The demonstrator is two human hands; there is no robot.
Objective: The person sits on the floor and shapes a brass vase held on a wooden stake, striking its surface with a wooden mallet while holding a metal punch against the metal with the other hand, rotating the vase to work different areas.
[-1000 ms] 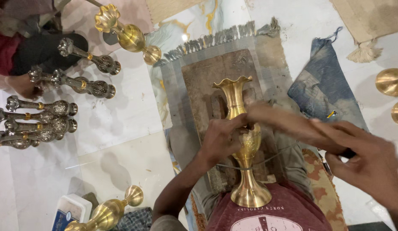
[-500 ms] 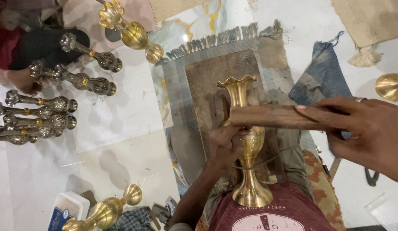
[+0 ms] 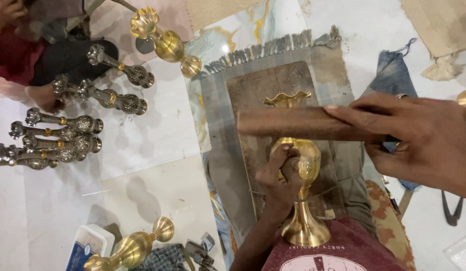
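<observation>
One brass vase (image 3: 298,165) upright on the grey mat (image 3: 218,110), gripped at its belly by the left hand (image 3: 280,175). One wooden stick (image 3: 293,123) clamped in the right hand (image 3: 418,143), level above the vase. Two more brass vases (image 3: 165,45) and about six dark candlesticks (image 3: 67,135) on the floor (image 3: 142,150).

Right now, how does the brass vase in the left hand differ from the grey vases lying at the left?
The brass vase shines golden; the grey vases look dull and dark. The brass vase is gripped at its belly by the left hand, while the grey vases lie untouched in a cluster on the floor. The brass vase appears fatter, the grey vases slimmer. All have flared mouths.
</observation>
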